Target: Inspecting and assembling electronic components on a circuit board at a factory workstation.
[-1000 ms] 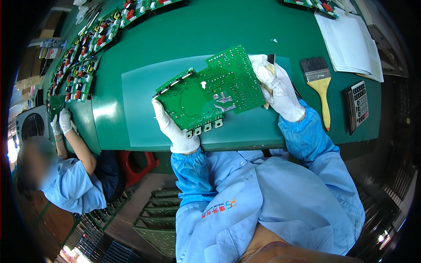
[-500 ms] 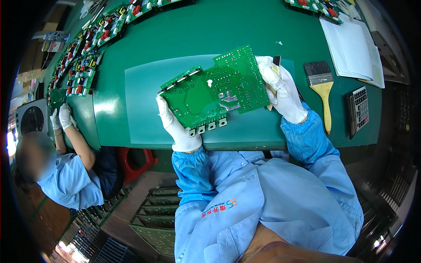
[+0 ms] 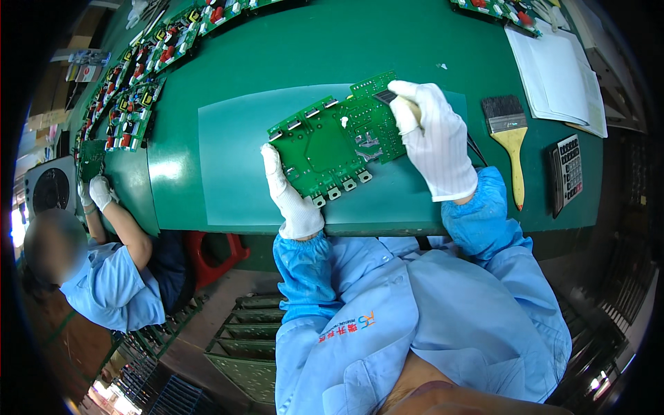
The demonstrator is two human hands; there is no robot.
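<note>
Green table [image 3: 277, 59], board [image 3: 319, 149] in left hand [image 3: 292, 206]

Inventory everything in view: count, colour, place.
Table: one, green, centre
Mat: one, pale green, on table
Held board: one, green, above mat
Tool: one, black tip, over held board
Brush: one, black and yellow, right
Calculator: one, grey, right of brush
Papers: several, white, upper right
Other boards: several, green, upper left and right
Stool: one, red, lower left
Rack: one, green, below table
Co-worker: one, blue shirt, left
Sleeves: two, blue, lower centre
Left grip: one, white-gloved, on held board
Right grip: one, white-gloved, on tool
</note>
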